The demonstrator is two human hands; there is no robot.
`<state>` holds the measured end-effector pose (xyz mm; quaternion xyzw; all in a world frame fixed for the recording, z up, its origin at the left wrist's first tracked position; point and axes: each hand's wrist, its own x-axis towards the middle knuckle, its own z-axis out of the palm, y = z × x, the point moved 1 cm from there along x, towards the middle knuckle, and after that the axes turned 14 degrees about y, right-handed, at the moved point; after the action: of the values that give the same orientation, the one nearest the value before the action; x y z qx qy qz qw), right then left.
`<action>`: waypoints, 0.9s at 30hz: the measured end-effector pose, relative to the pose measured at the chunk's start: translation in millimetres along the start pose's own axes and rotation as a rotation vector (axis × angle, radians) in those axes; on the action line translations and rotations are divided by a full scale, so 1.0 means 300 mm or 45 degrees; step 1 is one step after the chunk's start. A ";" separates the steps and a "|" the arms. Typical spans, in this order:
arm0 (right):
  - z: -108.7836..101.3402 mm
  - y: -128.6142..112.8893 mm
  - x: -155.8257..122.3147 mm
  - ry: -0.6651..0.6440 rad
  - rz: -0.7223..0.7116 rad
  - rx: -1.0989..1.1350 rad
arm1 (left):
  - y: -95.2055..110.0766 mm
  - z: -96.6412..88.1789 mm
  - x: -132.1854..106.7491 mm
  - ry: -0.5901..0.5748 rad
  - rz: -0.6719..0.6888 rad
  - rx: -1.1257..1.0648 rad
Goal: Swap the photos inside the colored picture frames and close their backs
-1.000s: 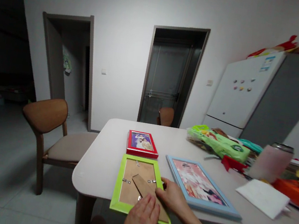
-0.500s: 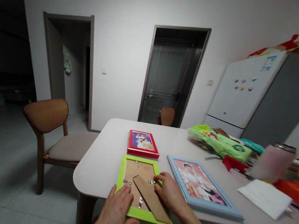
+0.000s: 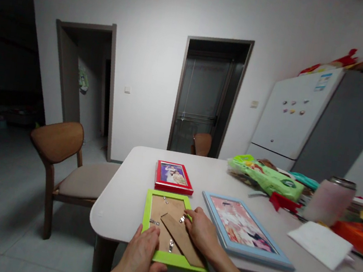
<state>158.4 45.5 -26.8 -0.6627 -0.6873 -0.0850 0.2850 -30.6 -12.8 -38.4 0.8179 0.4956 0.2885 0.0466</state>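
A lime-green photo frame (image 3: 148, 209) lies face down at the near edge of the table, its brown backing board (image 3: 172, 207) and slanting stand leg (image 3: 182, 241) facing up. Small metal clips hold the board's sides. My left hand (image 3: 142, 251) grips the frame's lower left corner, fingers over the left side and thumb along the bottom rim. Bent fingers of my right hand (image 3: 199, 228) are on the right-hand metal clip (image 3: 182, 219), which sits at a slant; the fingertips are partly hidden.
Behind the green frame lies a red photo frame (image 3: 173, 189), picture up. A larger blue photo frame (image 3: 252, 257) is to the right. Further right are a green packet (image 3: 271, 178), a pink jar (image 3: 329, 201) and white paper (image 3: 321, 243). A wooden chair (image 3: 58, 139) stands left of the table (image 3: 123, 200).
The right-hand clip has turned from nearly level to a slant, with my right fingers at it. My left hand keeps its hold on the frame. The view has tilted slightly upward.
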 end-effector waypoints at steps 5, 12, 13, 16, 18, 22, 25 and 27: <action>-0.056 -0.045 -0.050 -0.282 -0.371 0.474 | -0.002 0.005 0.000 -0.001 0.011 -0.002; -0.058 -0.089 -0.080 -0.428 -0.328 0.645 | -0.014 0.006 0.001 0.011 0.009 -0.055; -0.053 -0.092 -0.081 -0.394 -0.318 0.637 | -0.016 0.007 0.000 0.018 0.004 -0.060; -0.039 -0.100 -0.080 -0.317 -0.305 0.635 | -0.018 0.009 -0.001 0.015 -0.004 -0.057; -0.024 -0.107 -0.070 -0.277 -0.298 0.655 | -0.016 0.009 -0.001 0.001 0.001 -0.052; 0.028 -0.148 -0.026 -0.153 -0.262 0.612 | -0.009 0.004 0.000 0.028 0.016 -0.072; 0.068 -0.194 0.008 -0.144 -0.272 0.530 | -0.006 -0.001 0.001 0.047 0.014 -0.091; 0.085 -0.217 0.022 -0.147 -0.271 0.491 | -0.005 -0.002 0.001 0.048 0.005 -0.101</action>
<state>89.0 57.0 -27.5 -0.5235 -0.7720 0.0566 0.3560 -32.0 -12.0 -38.4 0.8108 0.4830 0.3233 0.0691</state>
